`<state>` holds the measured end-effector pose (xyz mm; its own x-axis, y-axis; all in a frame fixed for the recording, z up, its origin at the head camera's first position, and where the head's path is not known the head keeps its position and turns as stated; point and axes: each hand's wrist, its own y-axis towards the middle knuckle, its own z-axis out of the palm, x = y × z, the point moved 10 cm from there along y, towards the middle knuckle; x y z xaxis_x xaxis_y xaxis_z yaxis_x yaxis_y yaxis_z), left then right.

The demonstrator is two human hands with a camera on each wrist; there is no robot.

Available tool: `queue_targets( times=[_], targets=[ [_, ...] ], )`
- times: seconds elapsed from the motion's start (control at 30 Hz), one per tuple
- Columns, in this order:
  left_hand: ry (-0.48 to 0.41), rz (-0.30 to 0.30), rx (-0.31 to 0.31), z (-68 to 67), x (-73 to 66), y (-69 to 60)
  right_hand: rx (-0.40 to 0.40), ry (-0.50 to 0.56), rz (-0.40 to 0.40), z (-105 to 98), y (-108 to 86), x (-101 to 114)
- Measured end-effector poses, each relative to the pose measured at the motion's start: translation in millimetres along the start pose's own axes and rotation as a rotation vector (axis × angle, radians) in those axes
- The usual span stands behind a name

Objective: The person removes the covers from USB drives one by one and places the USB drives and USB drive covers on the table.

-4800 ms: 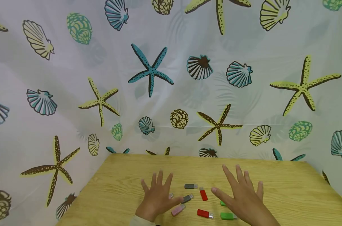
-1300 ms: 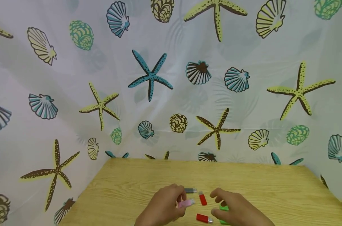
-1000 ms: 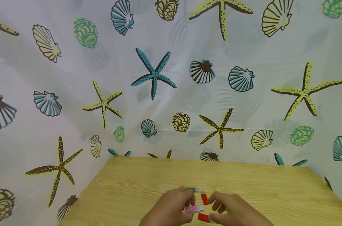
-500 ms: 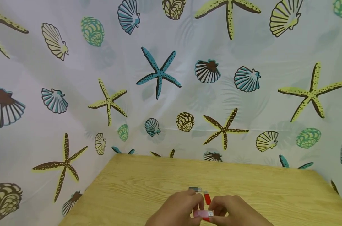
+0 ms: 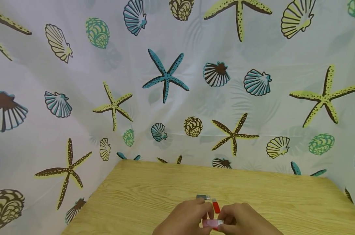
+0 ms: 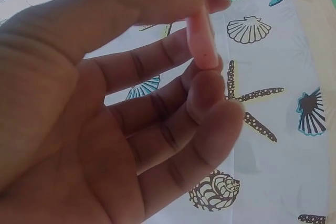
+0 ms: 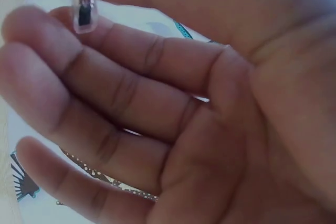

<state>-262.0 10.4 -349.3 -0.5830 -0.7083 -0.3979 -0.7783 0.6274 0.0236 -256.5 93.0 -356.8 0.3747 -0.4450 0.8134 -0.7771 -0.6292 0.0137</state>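
Above the wooden table (image 5: 148, 189), my left hand (image 5: 183, 219) grips a pink USB flash drive (image 5: 209, 223) by its body. The left wrist view shows that pink body (image 6: 202, 45) between thumb and fingers. My right hand (image 5: 246, 219) pinches the drive's other end between thumb and index finger. In the right wrist view a clear, cap-like tip (image 7: 85, 19) shows there, with dark and metallic parts inside; the other fingers lie loosely curved. Just beyond the hands lie a grey USB flash drive (image 5: 201, 197) and a red one (image 5: 216, 207).
A second red drive (image 5: 215, 229) lies mostly hidden beneath the pink one. A white cloth (image 5: 130, 114) printed with shells and starfish hangs behind and beside the table. My hands cover part of the tabletop, and no green drives show.
My left hand has taken up the pink drive from the table and carried it right. My right hand, earlier spread and then apart, has come in and pinches its connector end.
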Motion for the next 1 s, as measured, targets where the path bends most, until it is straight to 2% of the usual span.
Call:
queue_targets(
  times=[0.17, 0.37, 0.63, 0.73, 1.0],
  targets=[
    [-0.002, -0.008, -0.009, -0.7, -0.6, 0.3, -0.001, 0.009, 0.046, 0.0, -0.8, -2.8],
    [0.017, 0.004, 0.000, -0.9, -1.3, 1.6, -0.002, 0.005, -0.009, 0.5, -0.7, 4.1],
    [-0.001, 0.083, 0.016, -1.1, -7.8, -2.6, 0.010, 0.010, -0.007, 1.4, -1.5, 3.6],
    [-0.011, 0.094, 0.025, -0.4, -8.6, -3.5, 0.012, -0.001, -0.021, 1.5, -2.2, 4.8],
    [-0.023, 0.119, 0.031, 0.3, -9.3, -2.9, 0.011, -0.005, 0.004, 0.3, -1.8, 3.9]
  ],
)
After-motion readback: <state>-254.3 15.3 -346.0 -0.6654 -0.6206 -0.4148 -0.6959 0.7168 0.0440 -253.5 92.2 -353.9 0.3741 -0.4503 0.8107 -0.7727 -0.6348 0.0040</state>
